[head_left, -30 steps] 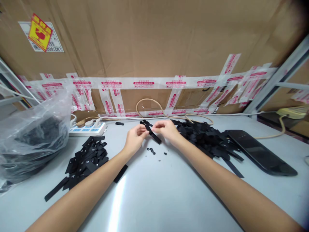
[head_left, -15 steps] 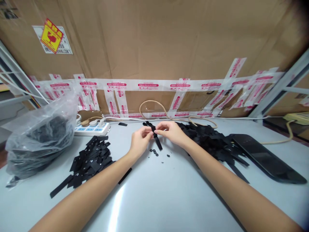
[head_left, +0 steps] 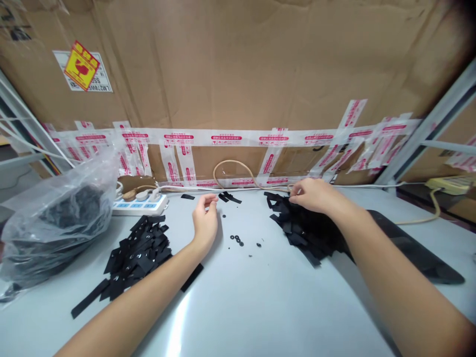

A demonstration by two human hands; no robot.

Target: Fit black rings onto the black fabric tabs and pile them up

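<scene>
My left hand (head_left: 206, 218) hovers just above the grey table (head_left: 241, 297), its fingers curled into a loose pinch; what they hold, if anything, is too small to make out. A black strip (head_left: 229, 197) lies on the table just right of its fingertips. My right hand (head_left: 314, 195) rests on the far edge of the right heap of black strips (head_left: 305, 230), fingertips closed on a strip at the top of the heap. A few small black rings (head_left: 237, 240) lie between the two hands.
A second pile of black strips (head_left: 139, 245) lies at the left, beside a clear plastic bag (head_left: 55, 218) of dark parts. A white power strip (head_left: 139, 203) and a beige cable (head_left: 230, 166) sit along the taped cardboard wall. A dark flat slab (head_left: 420, 253) lies at the right.
Both hands held one black strip together; now it lies on the table. My right hand has moved right onto the heap, and my left hand stayed near the middle.
</scene>
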